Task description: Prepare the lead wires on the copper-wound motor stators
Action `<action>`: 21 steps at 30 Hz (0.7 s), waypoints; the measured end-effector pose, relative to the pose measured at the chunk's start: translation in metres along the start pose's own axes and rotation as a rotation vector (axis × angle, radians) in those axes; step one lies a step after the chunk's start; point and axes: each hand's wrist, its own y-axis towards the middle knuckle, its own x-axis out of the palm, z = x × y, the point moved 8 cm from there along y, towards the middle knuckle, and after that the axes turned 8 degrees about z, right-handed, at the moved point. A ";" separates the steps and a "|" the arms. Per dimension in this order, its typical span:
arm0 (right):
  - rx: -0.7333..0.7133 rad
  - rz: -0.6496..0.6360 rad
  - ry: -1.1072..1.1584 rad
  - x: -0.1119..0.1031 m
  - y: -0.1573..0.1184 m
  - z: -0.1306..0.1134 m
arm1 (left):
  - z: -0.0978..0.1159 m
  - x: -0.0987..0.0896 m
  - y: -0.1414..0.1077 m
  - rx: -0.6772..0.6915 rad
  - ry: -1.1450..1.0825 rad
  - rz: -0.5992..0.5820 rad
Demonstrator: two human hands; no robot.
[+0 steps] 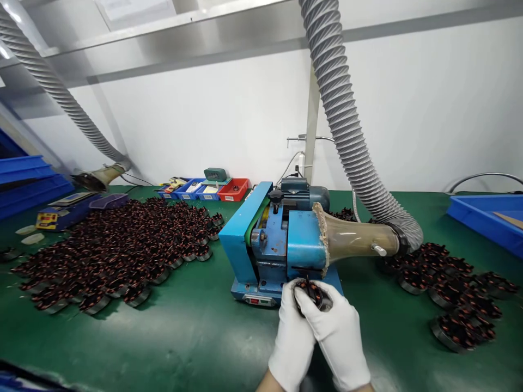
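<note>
Gripping one copper-wound stator (311,291) between both gloved hands, left hand (291,332) wrapping it from below and the side, right hand (337,329) closing over its top with fingers curled round the rim. Holding it low and just in front of the blue machine (272,239), right at the opening under the clear extraction hood (351,238) and grey ribbed hose (347,125).

Risking, on a guess, glove fabric or a fingertip catching in the machine's opening, being so near it with both hands crowded on a small part. Possibly slipping too: a thin cotton glove on a smooth ring, with a tilt enough to scrape the copper windings on the housing. Dropping it onto the green desk (196,332) looking less harmful than nicking a wire.

Sitting to the left, well apart, a wide heap of stators (118,250); to the right a smaller cluster of stators (453,288), close enough for an elbow or sleeve to sweep some toward the desk edge. Standing behind, small parts bins (204,189) and a blue tray (486,215) at far right
</note>
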 end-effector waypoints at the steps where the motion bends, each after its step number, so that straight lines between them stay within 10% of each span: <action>1: 0.001 0.003 0.009 0.001 0.004 -0.001 | 0.002 0.004 0.003 0.016 0.018 -0.018; 9: 0.018 -0.013 0.153 0.004 0.020 -0.010 | 0.021 0.019 0.009 0.057 0.102 -0.022; 21: 0.023 -0.184 0.307 -0.025 -0.035 0.028 | 0.018 -0.016 -0.038 0.109 0.103 -0.202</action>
